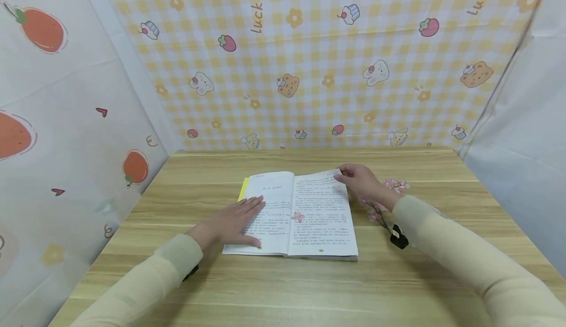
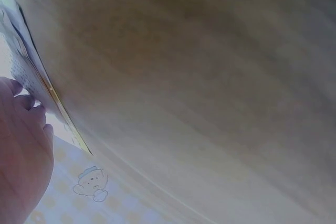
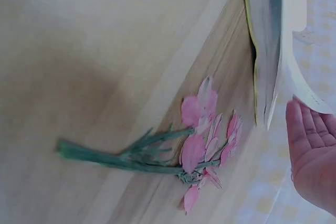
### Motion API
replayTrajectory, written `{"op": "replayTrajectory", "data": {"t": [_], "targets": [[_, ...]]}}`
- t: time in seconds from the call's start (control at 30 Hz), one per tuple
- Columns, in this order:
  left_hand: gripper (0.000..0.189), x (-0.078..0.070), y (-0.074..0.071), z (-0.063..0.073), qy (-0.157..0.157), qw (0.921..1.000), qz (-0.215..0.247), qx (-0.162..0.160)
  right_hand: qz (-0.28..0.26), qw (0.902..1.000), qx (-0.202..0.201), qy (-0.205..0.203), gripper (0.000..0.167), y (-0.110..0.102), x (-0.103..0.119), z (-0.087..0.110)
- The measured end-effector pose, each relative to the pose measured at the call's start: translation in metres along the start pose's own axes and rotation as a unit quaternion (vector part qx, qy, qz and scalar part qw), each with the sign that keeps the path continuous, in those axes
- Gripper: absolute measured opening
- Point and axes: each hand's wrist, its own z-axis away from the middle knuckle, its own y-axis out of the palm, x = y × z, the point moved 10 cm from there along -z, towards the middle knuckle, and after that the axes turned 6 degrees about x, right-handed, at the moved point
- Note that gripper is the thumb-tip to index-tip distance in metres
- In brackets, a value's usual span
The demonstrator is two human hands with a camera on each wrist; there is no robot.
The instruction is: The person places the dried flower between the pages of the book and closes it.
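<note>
An open book [image 1: 323, 214] with printed pages lies on the wooden table. My left hand [image 1: 234, 221] rests on its left page, palm down with the fingers spread. At the top outer corner of the right page, my right hand [image 1: 360, 179] pinches the paper, thumb on top. In the right wrist view, the page [image 3: 299, 77] curves up away from the other pages, and the fingers of my right hand [image 3: 315, 150] touch its edge. A pink blossom [image 1: 298, 217] sits near the book's middle fold. The left wrist view shows my left hand [image 2: 23, 156] beside the book's edge.
A sprig of pink flowers [image 3: 197, 150] with a green stem lies on the table [image 1: 265, 292], right of the book and partly behind my right forearm. A black piece [image 1: 399, 238] shows by the right sleeve. Patterned cloth [image 1: 309, 71] hangs behind the table.
</note>
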Motion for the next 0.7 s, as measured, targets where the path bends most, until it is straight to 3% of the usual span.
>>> {"op": "replayTrajectory", "data": {"t": [0.13,0.33,0.57,0.7], "targets": [[0.113,0.000,0.000,0.000,0.000,1.0000,0.001,0.001,-0.080,0.9966,0.009,0.017,0.055,0.001,-0.004,0.007],[0.113,0.000,0.000,-0.001,0.001,1.0000,0.002,0.001,-0.234,0.9708,0.018,0.050,0.055,0.009,-0.012,0.019],[0.112,-0.001,0.000,0.000,0.001,1.0000,0.008,0.006,-0.315,0.9445,0.023,0.091,0.047,0.021,-0.007,0.035],[0.113,0.000,0.000,-0.001,0.000,1.0000,0.005,0.007,-0.343,0.9340,0.033,0.095,0.044,0.030,-0.003,0.042]]}}
